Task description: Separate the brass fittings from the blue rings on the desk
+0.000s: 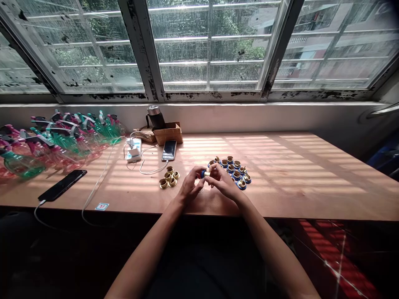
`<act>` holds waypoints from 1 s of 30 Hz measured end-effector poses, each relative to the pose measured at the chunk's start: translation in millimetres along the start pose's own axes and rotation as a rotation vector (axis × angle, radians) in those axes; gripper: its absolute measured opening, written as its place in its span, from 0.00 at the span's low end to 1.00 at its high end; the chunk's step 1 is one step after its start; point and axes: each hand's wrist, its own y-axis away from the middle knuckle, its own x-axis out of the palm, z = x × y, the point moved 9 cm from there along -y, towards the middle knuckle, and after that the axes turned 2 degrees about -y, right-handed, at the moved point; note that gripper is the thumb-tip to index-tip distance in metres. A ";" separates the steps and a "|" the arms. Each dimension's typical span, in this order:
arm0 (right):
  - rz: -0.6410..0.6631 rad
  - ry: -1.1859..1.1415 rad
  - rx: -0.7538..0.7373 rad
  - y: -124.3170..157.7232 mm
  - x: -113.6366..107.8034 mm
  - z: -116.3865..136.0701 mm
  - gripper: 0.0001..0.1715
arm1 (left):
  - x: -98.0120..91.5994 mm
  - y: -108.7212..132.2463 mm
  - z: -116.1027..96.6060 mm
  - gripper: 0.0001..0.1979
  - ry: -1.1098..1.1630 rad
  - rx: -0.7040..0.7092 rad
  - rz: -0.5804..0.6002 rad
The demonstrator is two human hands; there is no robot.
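Where writing shows at all, on the small blue-and-white sticker (102, 206) near the front edge of the surface (296, 178), it is too small to read for sure, and no brand can be made out on either phone. Both hands meet over the middle of the surface: the left hand (188, 187) and the right hand (224, 183) pinch one blue-and-brass fitting (204, 173) between their fingers (196, 171), which close narrowly on it from both sides, so the piece sits between the fingertips, apart from the others on the wood. Just left of the left hand lies a little cluster of brass rings (170, 177); just behind and right of the right hand lies a group of blue-and-brass pieces (233, 169). Farther back a phone (168, 150) lies face up beside a cardboard box (170, 133), with a dark flask (155, 116) and a white charger (134, 151) with its cable. At far left a second phone (62, 185) lies plugged in, near a heap of spray bottles (56, 137) in pink and green
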 end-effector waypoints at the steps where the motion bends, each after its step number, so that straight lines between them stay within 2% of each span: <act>1: 0.002 -0.006 0.000 -0.1 0.2 -0.2 0.26 | -0.2 0.0 -0.2 0.15 0.003 0.002 -0.003; 8: 0.018 -0.090 0.015 -0.9 1.7 -4.0 0.26 | -0.2 0.7 1.0 0.16 0.006 0.001 -0.008; 24: 0.060 -0.185 0.032 0.6 9.5 5.2 0.25 | -1.3 1.2 -0.1 0.15 0.024 -0.013 -0.039; 27: 0.056 -0.181 0.045 1.3 9.5 6.9 0.26 | -0.5 1.4 5.0 0.14 0.041 -0.027 -0.039; 30: 0.017 -0.186 0.041 1.4 2.7 9.1 0.26 | -9.7 0.9 17.5 0.13 0.113 -0.051 -0.116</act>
